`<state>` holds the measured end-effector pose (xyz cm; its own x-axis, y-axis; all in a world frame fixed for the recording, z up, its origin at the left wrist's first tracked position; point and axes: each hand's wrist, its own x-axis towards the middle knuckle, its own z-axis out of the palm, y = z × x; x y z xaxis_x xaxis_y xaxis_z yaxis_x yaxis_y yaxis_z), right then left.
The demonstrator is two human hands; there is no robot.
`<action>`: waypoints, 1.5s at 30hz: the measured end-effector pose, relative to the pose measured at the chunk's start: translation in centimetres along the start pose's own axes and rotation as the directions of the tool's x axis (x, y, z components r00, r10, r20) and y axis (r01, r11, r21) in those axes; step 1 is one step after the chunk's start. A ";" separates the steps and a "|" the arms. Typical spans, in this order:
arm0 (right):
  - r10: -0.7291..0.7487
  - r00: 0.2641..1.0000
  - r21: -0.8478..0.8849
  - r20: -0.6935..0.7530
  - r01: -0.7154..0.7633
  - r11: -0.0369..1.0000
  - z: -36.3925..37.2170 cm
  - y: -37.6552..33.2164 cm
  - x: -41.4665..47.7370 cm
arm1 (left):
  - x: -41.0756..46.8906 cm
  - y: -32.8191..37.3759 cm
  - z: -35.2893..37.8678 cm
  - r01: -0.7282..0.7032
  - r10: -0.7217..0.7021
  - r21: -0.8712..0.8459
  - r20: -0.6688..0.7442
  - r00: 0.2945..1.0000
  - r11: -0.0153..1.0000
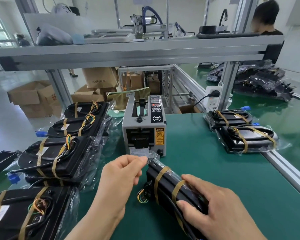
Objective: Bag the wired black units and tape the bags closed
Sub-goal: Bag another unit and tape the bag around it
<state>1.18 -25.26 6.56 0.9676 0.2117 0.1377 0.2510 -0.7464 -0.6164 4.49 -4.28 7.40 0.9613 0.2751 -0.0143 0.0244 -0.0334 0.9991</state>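
Black unit (164,181), on edge on the green mat (215,153) before the tape dispenser (144,129), is gripped by the right hand (213,210); the left hand (121,172) pinches the bag mouth (152,155), which may spring open if that pinch slips.

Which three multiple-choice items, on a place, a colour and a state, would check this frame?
1. The tape dispenser stands: A on the upper shelf; B on the mat beyond the bagged unit; C on the floor.
2. The mat is: A green; B red; C white.
3. The right hand: A hangs idle; B turns a knob; C grips the bagged unit.
Key: B, it sits just past the unit; A, the surface is green throughout; C, fingers curl over the unit.
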 end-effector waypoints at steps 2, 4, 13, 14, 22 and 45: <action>-0.003 1.000 -0.006 -0.005 0.003 1.000 0.1 -0.1 -0.1 | -0.4 -0.2 0.3 -0.012 0.011 0.045 0.012 1.000 0.999; -0.007 1.000 -0.019 -0.012 0.007 1.000 0.2 -0.2 -0.1 | -0.5 -0.2 0.6 -0.016 0.015 0.064 0.016 1.000 0.998; -0.004 1.000 -0.039 0.006 0.004 0.999 0.4 -0.4 -0.2 | -0.9 -0.3 1.4 -0.026 0.029 0.092 -0.036 0.999 0.995; -0.006 1.000 -0.049 0.005 0.006 0.999 0.5 -0.4 -0.2 | -0.9 -0.2 1.4 -0.026 0.030 0.098 -0.042 0.999 0.995; 0.013 1.000 -0.055 0.001 -0.013 0.998 0.5 -0.3 0.0 | -1.0 -0.1 1.6 -0.011 0.033 0.191 -0.111 0.993 0.982; 0.035 0.999 -0.110 0.038 -0.031 0.993 0.3 -0.8 -0.1 | -1.1 -0.4 1.6 -0.012 0.043 0.219 -0.134 0.990 0.976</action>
<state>0.92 -24.54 6.82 0.9741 0.2092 0.0862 0.2226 -0.8173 -0.5315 3.86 -6.07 6.99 0.9159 0.3999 0.0338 0.0719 -0.2463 0.9665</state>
